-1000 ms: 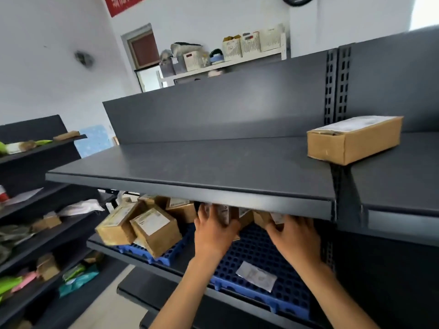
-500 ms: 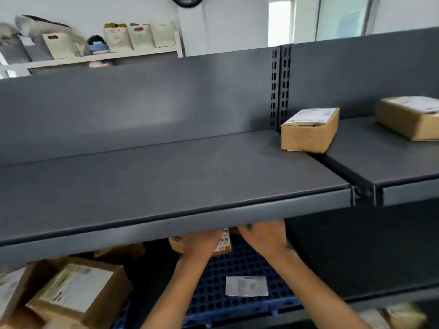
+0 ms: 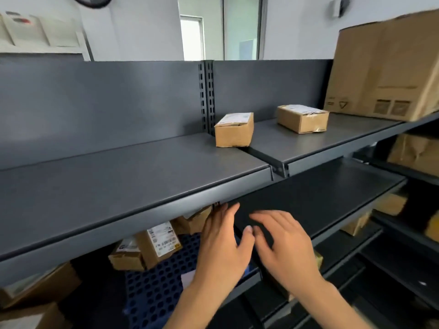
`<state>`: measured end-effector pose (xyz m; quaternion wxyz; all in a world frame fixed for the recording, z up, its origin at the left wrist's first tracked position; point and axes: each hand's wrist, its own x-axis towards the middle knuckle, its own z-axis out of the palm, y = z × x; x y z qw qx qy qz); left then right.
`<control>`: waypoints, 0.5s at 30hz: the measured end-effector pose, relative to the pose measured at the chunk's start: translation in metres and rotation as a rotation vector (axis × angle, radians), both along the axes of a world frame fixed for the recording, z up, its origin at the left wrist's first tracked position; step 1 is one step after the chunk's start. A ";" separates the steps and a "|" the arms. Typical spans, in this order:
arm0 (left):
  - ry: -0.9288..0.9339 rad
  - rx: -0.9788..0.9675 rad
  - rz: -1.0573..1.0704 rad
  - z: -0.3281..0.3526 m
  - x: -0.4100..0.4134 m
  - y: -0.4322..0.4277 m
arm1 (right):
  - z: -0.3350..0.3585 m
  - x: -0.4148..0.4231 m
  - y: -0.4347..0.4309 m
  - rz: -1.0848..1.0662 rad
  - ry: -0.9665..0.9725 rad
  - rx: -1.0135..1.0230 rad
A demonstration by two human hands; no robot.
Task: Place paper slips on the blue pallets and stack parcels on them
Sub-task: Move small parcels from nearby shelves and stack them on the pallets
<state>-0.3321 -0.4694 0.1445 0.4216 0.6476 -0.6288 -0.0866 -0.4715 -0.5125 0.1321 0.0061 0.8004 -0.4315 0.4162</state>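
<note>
Both forearms are bare, with no sleeve in sight. The left hand [image 3: 222,251] and right hand [image 3: 288,251] wear no gloves, rings or watch, and the fingernails are short and unpainted.

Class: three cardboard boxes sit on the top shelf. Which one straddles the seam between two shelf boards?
The leftmost small box; the other small box and large carton sit further right.

Blue pallet [image 3: 154,290]: perforated plastic grid, flat on the lower shelf, left of and below the left hand [image 3: 223,248]. Paper slip [image 3: 187,279]: white, lying on the pallet, mostly hidden behind the left wrist. Parcels [image 3: 152,248]: brown cardboard boxes with white printed labels, tilted against one another at the pallet's rear, left of the left hand; one more just beside its fingertips.
</note>
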 end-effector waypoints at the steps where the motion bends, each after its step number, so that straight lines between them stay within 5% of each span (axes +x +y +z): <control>1: -0.005 -0.008 -0.025 0.007 -0.011 -0.002 | 0.007 -0.012 -0.001 -0.018 -0.003 -0.010; 15: -0.039 -0.053 -0.187 0.062 -0.227 -0.080 | 0.033 -0.257 -0.054 -0.195 -0.093 -0.112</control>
